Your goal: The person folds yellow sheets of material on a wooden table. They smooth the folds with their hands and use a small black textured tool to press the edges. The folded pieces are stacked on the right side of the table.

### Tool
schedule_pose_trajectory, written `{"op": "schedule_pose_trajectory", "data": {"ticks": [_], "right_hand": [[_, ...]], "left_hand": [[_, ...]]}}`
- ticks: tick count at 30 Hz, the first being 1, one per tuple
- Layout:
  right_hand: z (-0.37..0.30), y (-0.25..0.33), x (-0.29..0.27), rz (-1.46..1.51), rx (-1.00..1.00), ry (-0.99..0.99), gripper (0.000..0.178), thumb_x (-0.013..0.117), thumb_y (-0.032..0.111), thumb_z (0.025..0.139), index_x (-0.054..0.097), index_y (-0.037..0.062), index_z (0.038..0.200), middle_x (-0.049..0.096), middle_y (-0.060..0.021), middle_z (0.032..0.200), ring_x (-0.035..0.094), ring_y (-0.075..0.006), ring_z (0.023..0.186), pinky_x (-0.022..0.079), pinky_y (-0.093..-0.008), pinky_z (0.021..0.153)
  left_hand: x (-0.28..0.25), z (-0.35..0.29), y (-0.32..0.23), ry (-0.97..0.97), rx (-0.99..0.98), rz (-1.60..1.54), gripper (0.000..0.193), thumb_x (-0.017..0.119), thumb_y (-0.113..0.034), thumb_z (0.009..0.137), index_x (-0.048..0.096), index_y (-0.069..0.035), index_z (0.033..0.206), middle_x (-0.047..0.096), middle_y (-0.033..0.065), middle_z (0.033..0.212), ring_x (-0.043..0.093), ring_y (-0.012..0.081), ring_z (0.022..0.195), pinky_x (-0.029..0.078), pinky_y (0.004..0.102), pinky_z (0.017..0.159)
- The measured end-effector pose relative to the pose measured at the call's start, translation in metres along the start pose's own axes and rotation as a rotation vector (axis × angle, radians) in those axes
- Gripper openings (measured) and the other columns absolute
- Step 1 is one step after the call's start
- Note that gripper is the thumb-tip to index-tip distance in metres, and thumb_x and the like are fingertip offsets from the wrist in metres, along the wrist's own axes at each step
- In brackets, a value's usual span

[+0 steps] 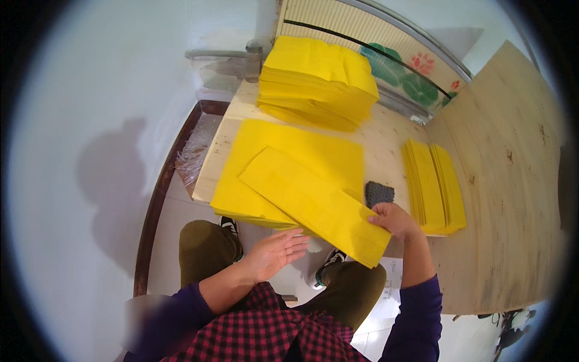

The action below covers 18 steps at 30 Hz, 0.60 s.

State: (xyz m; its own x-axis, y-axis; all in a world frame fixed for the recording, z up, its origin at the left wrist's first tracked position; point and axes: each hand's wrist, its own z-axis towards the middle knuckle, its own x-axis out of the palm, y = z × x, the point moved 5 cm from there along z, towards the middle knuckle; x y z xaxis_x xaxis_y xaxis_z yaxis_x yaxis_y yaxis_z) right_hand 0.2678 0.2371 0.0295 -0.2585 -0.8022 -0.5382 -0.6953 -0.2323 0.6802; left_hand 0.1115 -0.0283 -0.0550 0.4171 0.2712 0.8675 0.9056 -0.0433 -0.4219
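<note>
My right hand [397,221] pinches the near right end of a long folded yellow sheet [313,202], thumb on top. That folded sheet lies slantwise over a stack of flat yellow sheets [301,145] at the table's front, and its held end juts past the stack's edge. My left hand [276,254] is open, palm up with fingers stretched out, just below the stack's front edge, and holds nothing. A dark grey textured pad [379,193] lies on the table beside my right hand.
A tall pile of yellow sheets [316,78] stands at the back of the wooden table [389,136]. Folded yellow bundles [433,184] stand at the right against a wooden board [500,181]. A white wall [102,120] rises at the left; a glass jar [253,60] stands behind.
</note>
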Motion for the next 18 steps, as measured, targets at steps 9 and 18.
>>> {"op": "schedule_pose_trajectory", "data": {"ticks": [9,18], "right_hand": [[-0.134,-0.068,0.036,0.318,0.118,-0.099,0.018,0.069,0.011,0.087,0.068,-0.0036,0.098,0.067,-0.0029,0.079,0.059,-0.0090,0.066,0.048,-0.0226,0.063],[-0.199,-0.117,0.046,0.539,-0.039,-0.298,0.020,0.073,0.011,0.085,0.067,-0.0014,0.099,0.065,-0.0017,0.077,0.058,-0.0072,0.067,0.048,-0.0218,0.061]], "left_hand": [[0.034,0.025,0.035,-0.091,-0.003,-0.206,0.048,0.051,-0.026,0.099,0.039,-0.005,0.140,0.047,0.0109,0.141,0.043,0.0274,0.131,0.032,0.0447,0.111],[0.091,0.036,0.058,-0.130,0.050,-0.048,0.040,0.054,-0.013,0.097,0.045,-0.007,0.136,0.051,0.0068,0.136,0.047,0.0246,0.127,0.036,0.0427,0.108]]}}
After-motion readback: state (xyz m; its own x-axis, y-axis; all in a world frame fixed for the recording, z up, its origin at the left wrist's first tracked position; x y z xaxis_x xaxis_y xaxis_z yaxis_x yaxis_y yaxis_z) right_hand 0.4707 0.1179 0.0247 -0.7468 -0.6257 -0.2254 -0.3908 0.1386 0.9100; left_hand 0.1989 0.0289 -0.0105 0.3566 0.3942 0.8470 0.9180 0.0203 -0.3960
